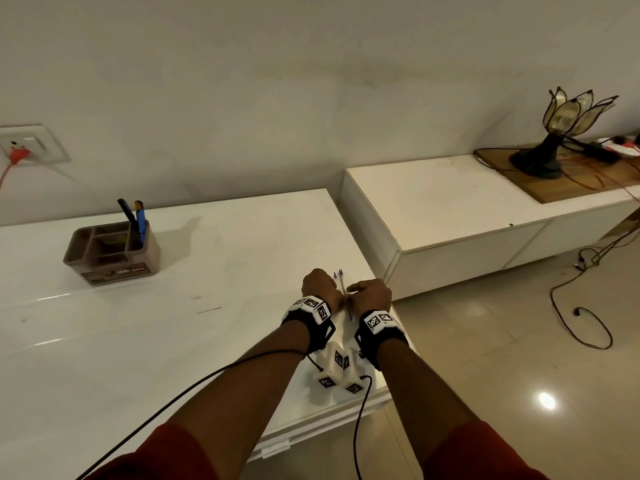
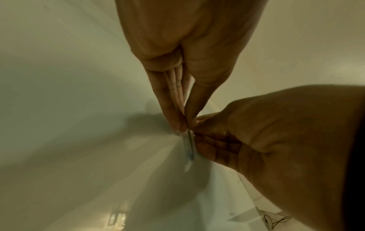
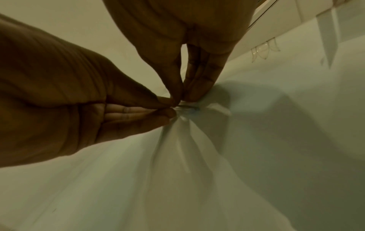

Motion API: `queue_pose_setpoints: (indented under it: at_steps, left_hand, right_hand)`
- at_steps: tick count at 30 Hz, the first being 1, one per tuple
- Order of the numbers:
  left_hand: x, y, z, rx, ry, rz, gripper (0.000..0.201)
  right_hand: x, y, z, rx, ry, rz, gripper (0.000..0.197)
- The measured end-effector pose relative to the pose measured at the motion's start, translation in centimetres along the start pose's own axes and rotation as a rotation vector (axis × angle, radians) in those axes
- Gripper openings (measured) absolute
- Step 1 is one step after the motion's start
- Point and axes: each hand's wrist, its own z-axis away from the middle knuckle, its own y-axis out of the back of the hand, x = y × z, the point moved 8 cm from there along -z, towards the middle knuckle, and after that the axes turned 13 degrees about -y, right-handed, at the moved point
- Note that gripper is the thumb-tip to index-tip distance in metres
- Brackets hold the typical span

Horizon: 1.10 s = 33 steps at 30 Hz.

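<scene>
Two thin pens [image 1: 341, 284] with blue tips lie side by side near the right edge of the white table [image 1: 173, 323], pointing away from me. My left hand [image 1: 320, 284] and right hand [image 1: 367, 289] meet over them, knuckles up. In the left wrist view the left hand [image 2: 184, 125] pinches a pen [image 2: 189, 145] between thumb and straight fingers, and the right hand's fingers [image 2: 205, 125] close in from the right. In the right wrist view the right hand [image 3: 181, 97] pinches down at the pen [image 3: 190, 109] beside the left hand [image 3: 168, 109]. The pen shafts are mostly hidden.
A brown desk organizer [image 1: 110, 251] with a few pens [image 1: 133, 216] in it stands at the table's back left. A lower white cabinet [image 1: 450, 202] to the right carries a flower-shaped lamp [image 1: 554, 133]. Cables [image 1: 581, 323] lie on the tiled floor. A wall socket [image 1: 24, 143] is at far left.
</scene>
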Motion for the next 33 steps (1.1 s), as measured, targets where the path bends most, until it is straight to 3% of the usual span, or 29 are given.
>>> queue_pose_setpoints:
  at_steps: [4,8,16,19,26,30,33]
  left_hand:
    - [-0.5,1.5,1.6,-0.03,-0.027,-0.005,0.04]
    - [-1.7,7.2,4.9,0.021,-0.128,-0.123,0.033]
    - [-6.7,22.9,13.5,0.116,-0.225,-0.531,0.033]
    - [-10.7,27.3,14.4,0.072,-0.151,-0.652,0.032]
    - [-21.1,32.6,12.4,-0.077,0.072,-0.609,0.034]
    - [-20.6,34.5,13.9,-0.16,0.168,-0.537,0.045]
    - [-16.6,37.8,14.9,-0.2,0.173,-0.546,0.044]
  right_hand:
    - [0.2,0.3,1.3,0.032,0.006,0.052,0.021]
    - [-1.3,-0.2,4.8,0.057,0.098,0.112,0.023]
    - [-9.6,-7.9,18.5,0.009,0.527,0.462,0.031]
    - [-12.1,-12.5,21.8,-0.041,0.625,0.6,0.034]
    - [-15.2,-19.4,21.3,-0.206,0.526,0.827,0.051]
    - [-16.9,-17.2,22.6,-0.269,0.48,0.927,0.055]
    - [-20.3,-13.4,24.6,-0.277,0.483,0.973,0.059]
